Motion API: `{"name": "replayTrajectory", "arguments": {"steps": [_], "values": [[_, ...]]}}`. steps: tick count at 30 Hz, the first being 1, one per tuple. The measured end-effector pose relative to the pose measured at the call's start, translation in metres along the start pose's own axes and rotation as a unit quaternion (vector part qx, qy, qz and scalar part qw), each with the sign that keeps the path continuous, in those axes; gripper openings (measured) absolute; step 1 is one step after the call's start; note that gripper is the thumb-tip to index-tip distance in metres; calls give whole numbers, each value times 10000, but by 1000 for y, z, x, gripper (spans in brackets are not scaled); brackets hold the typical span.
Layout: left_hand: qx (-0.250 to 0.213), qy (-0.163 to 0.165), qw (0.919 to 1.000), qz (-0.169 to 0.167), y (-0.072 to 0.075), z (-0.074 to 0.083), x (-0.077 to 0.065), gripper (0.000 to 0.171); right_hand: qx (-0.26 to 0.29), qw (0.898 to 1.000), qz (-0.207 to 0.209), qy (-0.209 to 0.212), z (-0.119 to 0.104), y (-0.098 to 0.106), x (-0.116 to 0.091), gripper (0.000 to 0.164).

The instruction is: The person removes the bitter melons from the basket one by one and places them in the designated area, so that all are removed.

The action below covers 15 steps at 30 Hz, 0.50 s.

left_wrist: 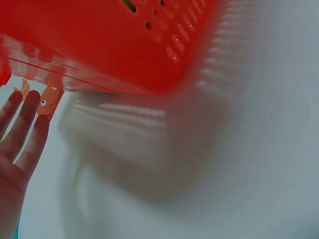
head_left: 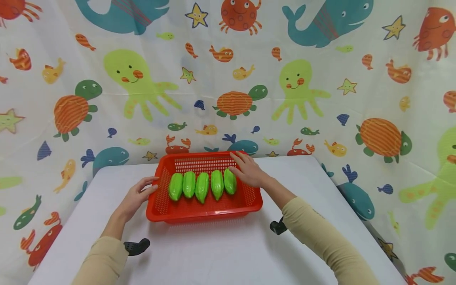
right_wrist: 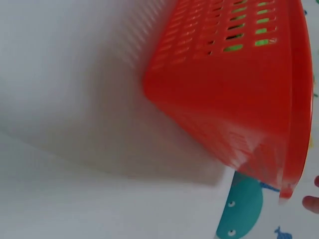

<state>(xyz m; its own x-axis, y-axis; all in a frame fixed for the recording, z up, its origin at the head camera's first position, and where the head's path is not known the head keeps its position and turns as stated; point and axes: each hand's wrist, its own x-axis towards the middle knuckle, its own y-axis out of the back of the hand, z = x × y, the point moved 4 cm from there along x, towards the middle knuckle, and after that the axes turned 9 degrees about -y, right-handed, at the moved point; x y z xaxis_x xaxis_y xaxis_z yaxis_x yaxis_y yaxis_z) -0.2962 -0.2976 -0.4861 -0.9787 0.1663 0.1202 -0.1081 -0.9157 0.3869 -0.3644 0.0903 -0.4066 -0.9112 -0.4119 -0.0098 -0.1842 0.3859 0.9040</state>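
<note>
A red plastic basket (head_left: 206, 214) with slotted walls sits on the white table. Inside it lies a row of several glossy, bright green, elongated ridged fruits (head_left: 202, 186), pointed at one end. My left hand (head_left: 137, 196) is at the basket's left rim, fingers extended toward it; in the left wrist view the spread fingers (left_wrist: 31, 127) show beside the basket wall (left_wrist: 114, 50). Over the back right part of the basket reaches my right hand (head_left: 249, 170), its fingers stretched out above the rightmost fruit. Only its fingertips (right_wrist: 311, 203) appear in the right wrist view, beyond the basket rim (right_wrist: 299, 124).
Behind the white table (head_left: 213, 253) hangs a curtain (head_left: 199, 91) printed with sea animals. Black wrist devices (head_left: 137, 247) stick out beside both forearms. Beige sleeves (head_left: 320, 233) cover the arms.
</note>
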Motion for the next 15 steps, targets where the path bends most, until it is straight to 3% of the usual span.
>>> {"name": "replayTrajectory", "arguments": {"steps": [9, 15], "values": [[69, -93, 9999, 101, 2, -7, 0, 59, 529, 9984, -125, 174, -19, -4, -1, 63], [202, -52, 9997, 137, 0, -10, 1, 58, 755, 9970, -142, 6, -32, -10, 0, 63]]}}
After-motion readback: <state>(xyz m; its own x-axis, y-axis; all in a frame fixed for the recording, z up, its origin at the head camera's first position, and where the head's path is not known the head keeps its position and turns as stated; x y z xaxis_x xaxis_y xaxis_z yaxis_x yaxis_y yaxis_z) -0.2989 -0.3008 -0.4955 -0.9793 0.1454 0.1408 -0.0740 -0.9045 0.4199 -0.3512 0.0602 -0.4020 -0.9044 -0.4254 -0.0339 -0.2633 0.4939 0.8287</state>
